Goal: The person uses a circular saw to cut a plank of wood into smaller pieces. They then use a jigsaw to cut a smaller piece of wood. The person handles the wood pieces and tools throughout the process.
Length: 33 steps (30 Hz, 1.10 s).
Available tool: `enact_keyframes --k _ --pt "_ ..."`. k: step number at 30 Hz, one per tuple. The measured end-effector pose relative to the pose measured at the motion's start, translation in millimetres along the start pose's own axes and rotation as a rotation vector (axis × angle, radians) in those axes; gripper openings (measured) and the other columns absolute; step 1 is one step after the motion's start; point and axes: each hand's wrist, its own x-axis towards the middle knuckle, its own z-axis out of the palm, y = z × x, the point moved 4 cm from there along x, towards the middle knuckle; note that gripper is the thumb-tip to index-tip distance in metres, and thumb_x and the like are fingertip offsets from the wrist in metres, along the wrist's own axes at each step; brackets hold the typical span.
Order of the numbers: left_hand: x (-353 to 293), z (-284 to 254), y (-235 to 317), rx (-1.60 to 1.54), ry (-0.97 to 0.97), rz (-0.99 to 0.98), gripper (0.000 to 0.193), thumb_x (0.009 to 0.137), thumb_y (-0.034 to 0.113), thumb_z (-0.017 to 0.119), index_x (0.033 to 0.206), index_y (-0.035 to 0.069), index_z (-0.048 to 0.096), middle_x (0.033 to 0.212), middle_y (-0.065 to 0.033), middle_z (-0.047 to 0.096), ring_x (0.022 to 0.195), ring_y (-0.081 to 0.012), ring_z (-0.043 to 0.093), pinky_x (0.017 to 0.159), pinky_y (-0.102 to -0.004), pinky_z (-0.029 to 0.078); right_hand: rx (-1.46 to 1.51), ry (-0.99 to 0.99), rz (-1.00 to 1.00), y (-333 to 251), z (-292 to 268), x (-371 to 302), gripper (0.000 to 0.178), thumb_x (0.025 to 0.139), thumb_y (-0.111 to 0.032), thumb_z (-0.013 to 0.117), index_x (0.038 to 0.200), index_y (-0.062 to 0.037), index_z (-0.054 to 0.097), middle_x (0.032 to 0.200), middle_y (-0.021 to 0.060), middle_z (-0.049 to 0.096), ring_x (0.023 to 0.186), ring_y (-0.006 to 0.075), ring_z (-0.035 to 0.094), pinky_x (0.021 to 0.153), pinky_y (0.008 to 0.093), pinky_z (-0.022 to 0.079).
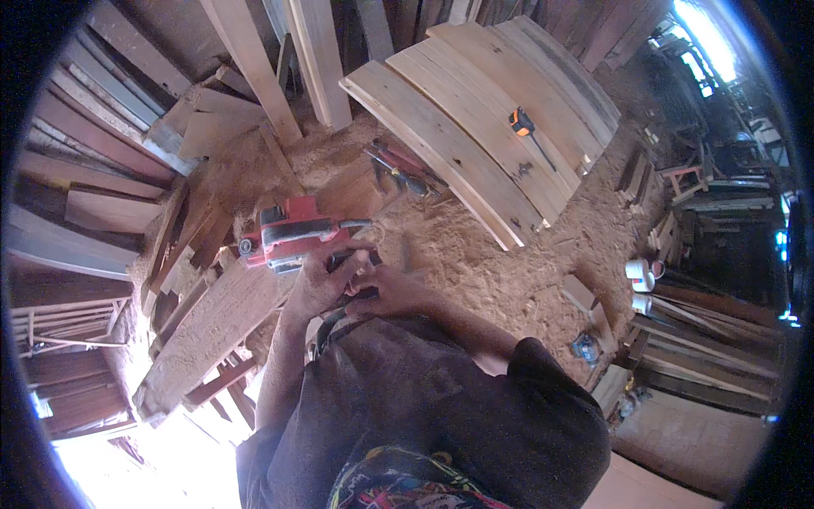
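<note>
My two hands meet in front of my waist, fingers bent and pressed together. My left hand and my right hand are both closed round a black cord, partly hidden by the fingers. A dark loop of it hangs by my shirt. Just beyond my left hand lies a red and black power tool, which looks like an electric hand planer. It rests near the end of a long, dusty board. Neither hand grips the tool's handle.
Pale planks lie side by side ahead, an orange and black tape measure on top. Sawdust covers the floor. Hand tools lie beside the planks. Lumber leans at the left; white buckets stand at the right.
</note>
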Motion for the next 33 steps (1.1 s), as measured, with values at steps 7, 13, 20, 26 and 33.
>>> enact_keyframes --k 7,13,20,26,33 --pt "2 8 12 0.004 0.071 0.073 0.029 0.111 0.024 0.068 0.130 0.003 0.073 0.092 -0.0022 0.075 0.073 -0.0062 0.065 0.067 -0.0234 0.056 -0.074 0.132 -0.063 -36 -19 3 0.043 0.091 -0.038 0.089 0.112 -0.0019 0.077 0.108 0.0140 0.076 0.102 0.0295 0.074 0.092 0.0415 0.057" --pt "-10 -5 5 0.038 0.246 0.032 0.027 0.111 0.023 0.066 0.131 0.005 0.072 0.092 -0.0005 0.075 0.071 -0.0043 0.063 0.065 -0.0218 0.053 -0.050 0.572 -0.128 28 -134 6 0.052 0.085 -0.039 0.091 0.121 -0.0050 0.075 0.125 0.0162 0.072 0.105 0.0289 0.073 0.094 0.0428 0.058" --pt "-21 -2 -26 -0.018 0.321 -0.021 0.025 0.111 0.021 0.066 0.129 0.005 0.073 0.091 -0.0004 0.075 0.068 -0.0039 0.060 0.062 -0.0219 0.050 -0.994 0.861 0.438 181 -240 -54 0.105 0.078 -0.056 0.091 0.158 -0.0066 0.045 0.152 0.0272 0.053 0.147 0.0486 0.044 0.122 0.0639 0.035" --pt "-12 21 -41 -0.101 0.366 -0.055 0.023 0.111 0.019 0.065 0.127 0.004 0.074 0.089 -0.0002 0.074 0.069 -0.0041 0.059 0.063 -0.0225 0.050 -1.016 0.652 0.472 196 -264 -79 0.109 0.077 -0.058 0.089 0.161 -0.0054 0.042 0.154 0.0295 0.051 0.146 0.0497 0.044 0.120 0.0653 0.036" --pt "-5 19 -60 -0.245 0.477 -0.044 0.023 0.110 0.019 0.067 0.125 0.003 0.074 0.087 0.0000 0.072 0.069 -0.0041 0.060 0.062 -0.0232 0.049 -0.866 0.408 0.571 146 -305 -64 0.076 0.094 -0.046 0.072 0.153 -0.0024 0.054 0.125 0.0325 0.070 0.119 0.0485 0.067 0.105 0.0599 0.051"
